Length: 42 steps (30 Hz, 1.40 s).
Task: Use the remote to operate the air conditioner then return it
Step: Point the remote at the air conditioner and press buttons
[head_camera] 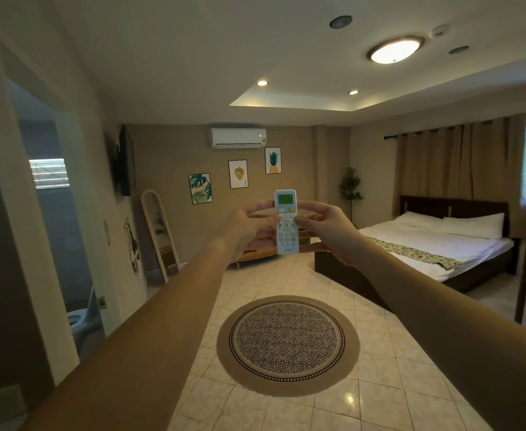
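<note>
- Both arms stretched straight out, forearms converging mid-scene.
- Remote (286, 222) upright, screen lit green, facing camera, held between both hands above the tiled floor.
- Left hand (249, 225) grips its left edge, thumb on the buttons.
- Right hand (327, 227) pinches its right edge.
- Air conditioner (238, 137) on far wall, above the remote.
- Round rug (288, 345) near, below the arms.

Tiled floor (286, 409): round rug (288, 345), bed (426, 256), mirror (159, 234).

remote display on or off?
On. The remote screen glows green with dark segments, held upright between the left hand and right hand. The digits are too small to read.
</note>
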Tool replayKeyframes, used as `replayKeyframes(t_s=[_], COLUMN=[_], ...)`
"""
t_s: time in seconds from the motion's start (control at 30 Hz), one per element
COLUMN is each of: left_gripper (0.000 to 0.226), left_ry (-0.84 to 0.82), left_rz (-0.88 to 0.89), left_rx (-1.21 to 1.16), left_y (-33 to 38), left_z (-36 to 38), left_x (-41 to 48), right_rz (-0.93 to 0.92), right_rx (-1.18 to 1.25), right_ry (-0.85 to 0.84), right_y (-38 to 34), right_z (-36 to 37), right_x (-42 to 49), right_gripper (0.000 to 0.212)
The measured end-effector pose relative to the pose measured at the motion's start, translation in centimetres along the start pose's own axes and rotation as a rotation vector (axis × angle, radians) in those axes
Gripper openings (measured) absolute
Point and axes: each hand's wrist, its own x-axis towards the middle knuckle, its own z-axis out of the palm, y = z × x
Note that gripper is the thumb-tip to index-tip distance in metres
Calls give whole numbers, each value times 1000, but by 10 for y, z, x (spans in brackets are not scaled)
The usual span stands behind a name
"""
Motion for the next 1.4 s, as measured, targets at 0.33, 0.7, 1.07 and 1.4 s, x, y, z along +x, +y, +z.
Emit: replayKeyframes(t_s=[0.33, 0.7, 1.07, 1.4], left_gripper=[46, 43, 39, 41], left_ry=[-1, -5, 21, 105], left_rz=[-1, -2, -7, -5], left_rx=[3, -25, -67, -42], left_y=[-4, -4, -5, -5], left_z=[10, 23, 39, 49], left_x=[3, -3, -25, -51], right_rz=[14, 16, 20, 1], right_rx=[5, -4, 48, 55], right_ry=[4, -5, -47, -124], right_y=[2, 5, 7, 6], right_z=[-8, -21, -28, -28], right_x=[-4, -10, -27, -43], right_gripper=[36, 36, 35, 32])
